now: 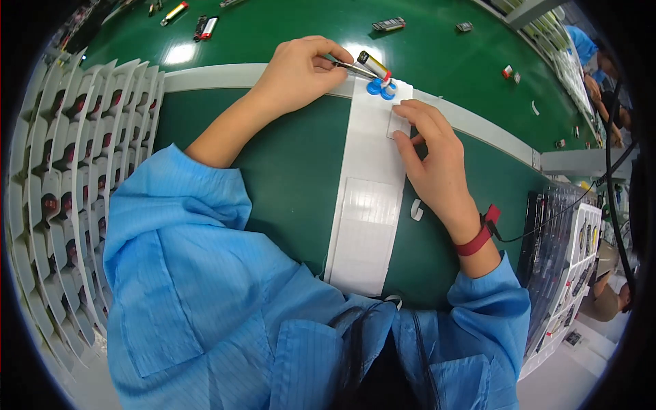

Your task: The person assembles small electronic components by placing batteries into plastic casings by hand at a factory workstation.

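Observation:
My left hand [301, 75] is closed on a pair of metal tweezers [360, 70], whose tips reach toward two blue round pieces [381, 89]. A small cylindrical battery cell [373, 65], black and yellow with a red end, lies tilted just above the tweezers. It and the blue pieces are at the far end of a long white strip [369, 150]. My right hand [437, 157] pinches a small pale rectangular piece [396, 123] between thumb and forefinger, at the strip's right edge. A red wrist strap [473, 242] with a cord is around my right wrist.
Stacked white trays [82, 178] with reddish parts stand at the left. Clear and white trays [567, 273] holding parts rise at the right. Across the green bench, beyond a pale rail [219, 76], several small cells and parts lie scattered. Other people work at the far right.

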A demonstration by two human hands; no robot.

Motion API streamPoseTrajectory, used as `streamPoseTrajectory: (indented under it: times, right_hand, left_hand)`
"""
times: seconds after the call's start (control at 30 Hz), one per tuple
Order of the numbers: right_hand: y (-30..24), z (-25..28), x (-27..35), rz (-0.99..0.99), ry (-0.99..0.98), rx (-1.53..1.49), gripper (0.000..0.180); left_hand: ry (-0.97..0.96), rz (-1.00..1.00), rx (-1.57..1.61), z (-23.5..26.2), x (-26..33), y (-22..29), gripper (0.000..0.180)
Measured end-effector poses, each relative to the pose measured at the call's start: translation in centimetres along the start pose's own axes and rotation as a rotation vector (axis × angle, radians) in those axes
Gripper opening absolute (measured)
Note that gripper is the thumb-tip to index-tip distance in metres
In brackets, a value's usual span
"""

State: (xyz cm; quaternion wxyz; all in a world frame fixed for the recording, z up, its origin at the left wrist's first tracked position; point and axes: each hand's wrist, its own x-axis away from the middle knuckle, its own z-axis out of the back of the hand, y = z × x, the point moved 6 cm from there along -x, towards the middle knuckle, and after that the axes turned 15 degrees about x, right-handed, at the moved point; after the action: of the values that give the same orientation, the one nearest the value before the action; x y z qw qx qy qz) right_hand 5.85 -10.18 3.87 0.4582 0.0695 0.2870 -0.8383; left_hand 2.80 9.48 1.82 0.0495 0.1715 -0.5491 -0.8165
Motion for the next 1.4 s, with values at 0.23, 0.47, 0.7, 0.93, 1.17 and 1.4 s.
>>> streamPoseTrajectory:
  times: [0.23,0.47,0.7,0.93,1.17,1.4]
  right_hand:
    - [-0.5,-0.6,-1.6,0.036,-0.064,0.241,0.026]
    - [3.2,-1.5,-4.1,-0.268,-0.356,-0.184,0.024]
    - [-3.1,-0.2,1.4,0.527,0.066,0.292,0.028]
    - [-0.6,2.6,0.2,-0.239,-0.071,-0.687,0.021]
    - [2.6,-1.0,-2.5,-0.334,-0.625,-0.593,0.027]
    - [2.3,-1.3,-2.8,-0.167,-0.435,-0.257,0.033]
  left_hand:
    - [-0.068,0.118,-0.039,0.0,-1.1,-0.1,0.016]
    - [-0.158,-0.343,-0.378,-1.0,-0.3,2.4,0.017]
    - [-0.122,-0.191,-0.616,-1.0,-0.6,1.6,0.024]
    - [-0.145,0.025,0.003,1.0,-1.5,2.3,0.030]
    - [-0.648,0.340,0.763,-1.1,0.6,4.3,0.027]
    - [-0.812,0.471,0.455,-5.8,3.2,2.3,0.040]
